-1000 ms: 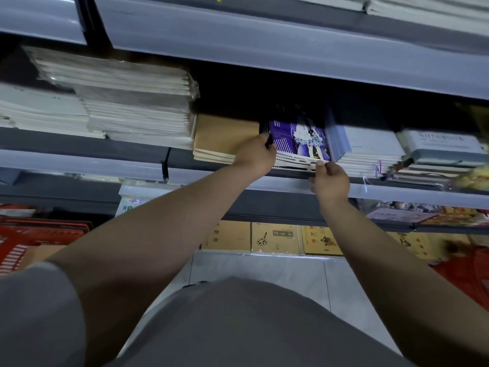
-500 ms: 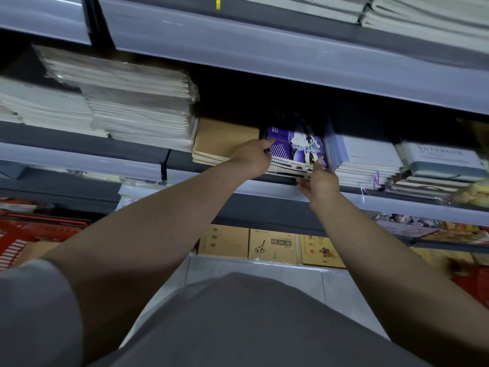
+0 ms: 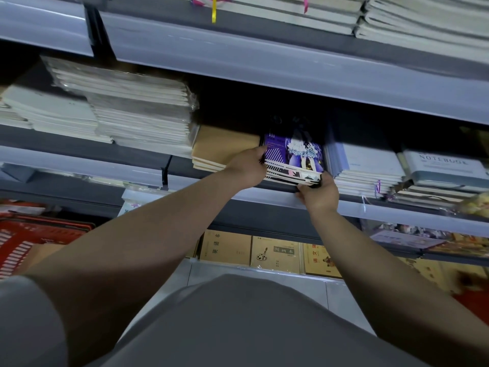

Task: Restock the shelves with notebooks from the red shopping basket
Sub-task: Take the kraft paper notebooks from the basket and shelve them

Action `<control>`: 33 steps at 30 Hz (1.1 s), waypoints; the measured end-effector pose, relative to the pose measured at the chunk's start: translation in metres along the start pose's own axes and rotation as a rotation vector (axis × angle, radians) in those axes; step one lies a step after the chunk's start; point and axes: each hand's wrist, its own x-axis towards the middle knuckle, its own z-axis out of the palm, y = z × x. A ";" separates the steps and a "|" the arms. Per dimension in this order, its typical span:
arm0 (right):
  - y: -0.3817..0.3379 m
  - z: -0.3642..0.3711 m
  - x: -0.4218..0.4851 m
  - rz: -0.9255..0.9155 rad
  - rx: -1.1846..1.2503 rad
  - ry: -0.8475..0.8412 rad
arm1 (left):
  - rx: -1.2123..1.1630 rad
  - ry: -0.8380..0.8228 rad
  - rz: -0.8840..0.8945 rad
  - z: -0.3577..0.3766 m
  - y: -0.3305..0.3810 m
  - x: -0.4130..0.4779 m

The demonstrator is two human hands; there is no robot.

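A stack of purple notebooks with a cartoon-figure cover sat on the grey metal middle shelf, between a pile of plain brown kraft notebooks and a stack of pale blue-white notebooks. The left hand gripped the stack's left edge, its fingers curled round it. The right hand held the front right corner from below, fingers curled at the stack's underside. Farther right, a grey-blue cover read "NOTEBOOK". The purple cover's small print was too blurred to read. On the lower shelf, tan exercise books bore Chinese characters that I could not make out clearly. The red plastic shopping basket stood at the lower left, well apart from the hands.
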 end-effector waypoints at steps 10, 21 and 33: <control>0.006 0.001 0.005 -0.162 -0.230 0.085 | -0.033 0.045 0.032 -0.002 0.003 -0.004; -0.001 0.005 0.001 -0.046 -0.124 0.062 | -0.037 0.078 0.050 0.001 0.003 -0.007; -0.063 -0.001 0.006 0.381 0.322 -0.075 | -0.985 -0.106 -0.447 0.026 0.020 -0.027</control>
